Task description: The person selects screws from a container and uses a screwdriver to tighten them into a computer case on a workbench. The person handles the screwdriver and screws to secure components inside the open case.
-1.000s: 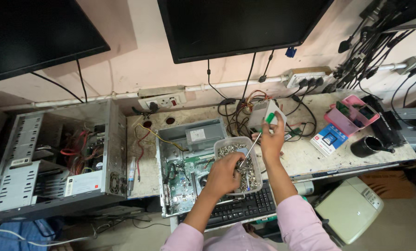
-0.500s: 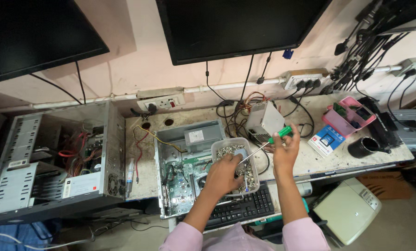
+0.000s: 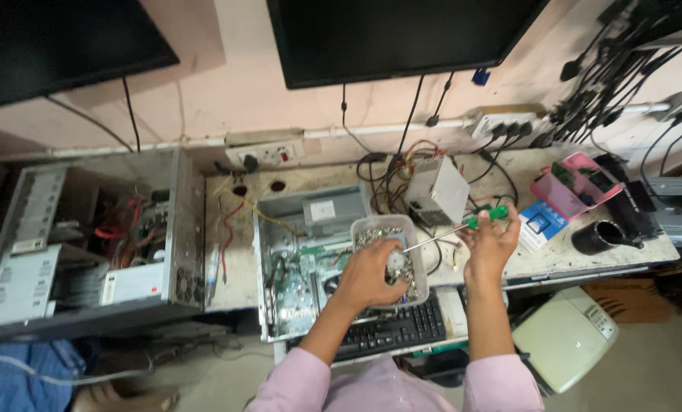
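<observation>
Left hand [image 3: 367, 276] in screw tub [image 3: 390, 258]; right hand [image 3: 489, 246] holds screwdriver [image 3: 463, 227].

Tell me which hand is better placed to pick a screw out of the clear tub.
Left. The left hand already has fingers inside the tub of screws; the right hand is beside it, holding the green-handled screwdriver.

Clear plastic tub [image 3: 417, 229] of small metal screws, apparently, sits atop the open computer case. Green-handled screwdriver [image 3: 463, 226] lies nearly level, slim shaft tip over the tub.

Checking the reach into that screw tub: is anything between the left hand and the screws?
Nothing visible: the left hand is already inside the clear screw tub, fingers down among the screws. The right hand holds the green-handled screwdriver off to the side.
</observation>
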